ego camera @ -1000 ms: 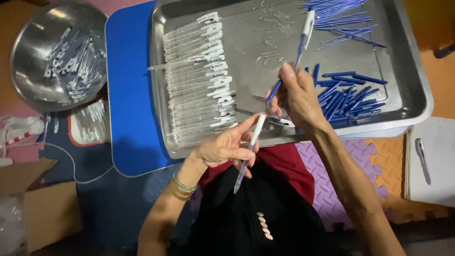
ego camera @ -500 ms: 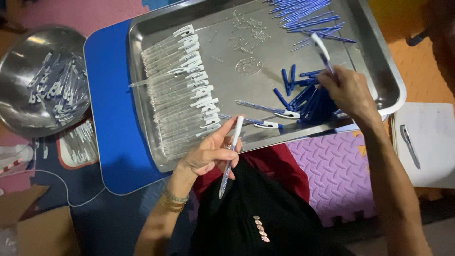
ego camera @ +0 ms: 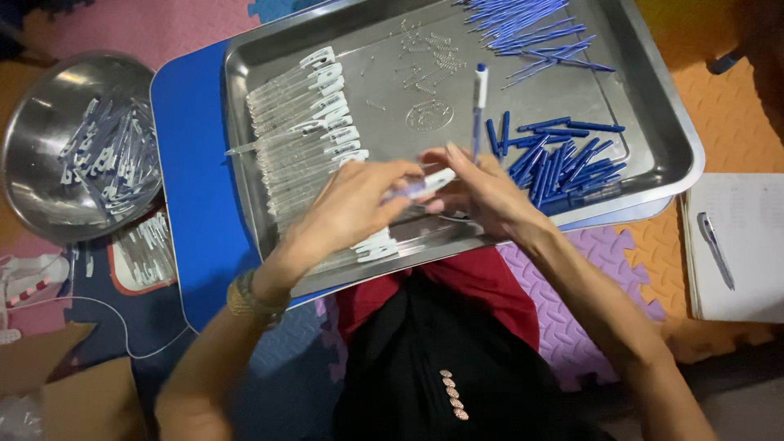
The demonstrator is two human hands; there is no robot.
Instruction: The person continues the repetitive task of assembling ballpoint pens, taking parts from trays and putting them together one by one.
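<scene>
Right hand (ego camera: 482,192) left blue pile (ego camera: 563,163), joined left hand (ego camera: 347,208) on pen (ego camera: 425,184).

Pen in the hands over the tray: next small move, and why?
Probably press the two parts fully together. Both hands meet over the steel tray: the left hand grips a clear pen barrel, and the right hand holds a blue-tipped pen upright beside it.

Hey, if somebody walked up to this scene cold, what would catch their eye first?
Probably the two hands meeting over the big steel tray: the left hand and right hand together pinch a white pen part, and a blue-and-white pen stands up from the right hand. Next, the heap of blue pen pieces just right of the hands and the row of clear barrels with white caps on the tray's left side.
</scene>
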